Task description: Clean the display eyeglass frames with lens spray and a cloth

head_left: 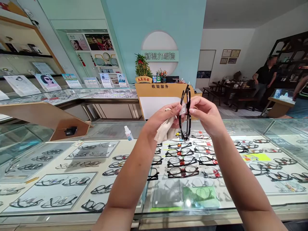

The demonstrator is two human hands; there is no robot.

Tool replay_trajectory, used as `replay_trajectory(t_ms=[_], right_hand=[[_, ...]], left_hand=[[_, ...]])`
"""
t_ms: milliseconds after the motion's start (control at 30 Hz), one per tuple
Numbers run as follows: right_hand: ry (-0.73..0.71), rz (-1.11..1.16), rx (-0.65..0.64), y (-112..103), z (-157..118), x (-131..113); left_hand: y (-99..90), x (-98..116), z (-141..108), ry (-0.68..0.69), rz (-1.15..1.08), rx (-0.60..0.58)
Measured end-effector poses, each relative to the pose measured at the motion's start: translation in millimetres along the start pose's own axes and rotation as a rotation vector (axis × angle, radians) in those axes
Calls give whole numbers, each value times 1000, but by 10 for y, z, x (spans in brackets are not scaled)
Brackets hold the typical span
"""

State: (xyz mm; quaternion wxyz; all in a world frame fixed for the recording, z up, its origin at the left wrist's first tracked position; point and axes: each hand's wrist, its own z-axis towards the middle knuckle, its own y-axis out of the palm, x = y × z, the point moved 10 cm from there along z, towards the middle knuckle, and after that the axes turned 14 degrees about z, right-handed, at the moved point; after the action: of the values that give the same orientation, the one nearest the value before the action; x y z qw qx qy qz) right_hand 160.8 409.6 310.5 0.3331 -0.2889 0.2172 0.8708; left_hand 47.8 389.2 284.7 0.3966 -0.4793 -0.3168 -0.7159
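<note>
My left hand (166, 116) and right hand (204, 114) both pinched on black plastic-framed glasses (187, 112), held above glass desk (240, 128); long axis upright; beige cleaning cloth (166, 130) in left grip.

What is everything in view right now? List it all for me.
black glasses: one pair, black, held edge-on above the counter between both hands
cloth: one, cream, in the left hand
spray bottle: one, white with blue cap, on the glass counter
glass counter: one, clear, filled with rows of displayed frames
cashier desk: one, wooden, behind the counter
potted plant: one, green, on the desk
seated person: one, dark shirt, far right
left hand: holds cloth and glasses
right hand: pinches the glasses
</note>
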Motion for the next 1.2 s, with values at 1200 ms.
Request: replay_trajectory(t_ms=[1200], right_hand=[[195, 199, -102, -10, 12, 340]], left_hand=[[135, -359, 49, -260, 52, -122]])
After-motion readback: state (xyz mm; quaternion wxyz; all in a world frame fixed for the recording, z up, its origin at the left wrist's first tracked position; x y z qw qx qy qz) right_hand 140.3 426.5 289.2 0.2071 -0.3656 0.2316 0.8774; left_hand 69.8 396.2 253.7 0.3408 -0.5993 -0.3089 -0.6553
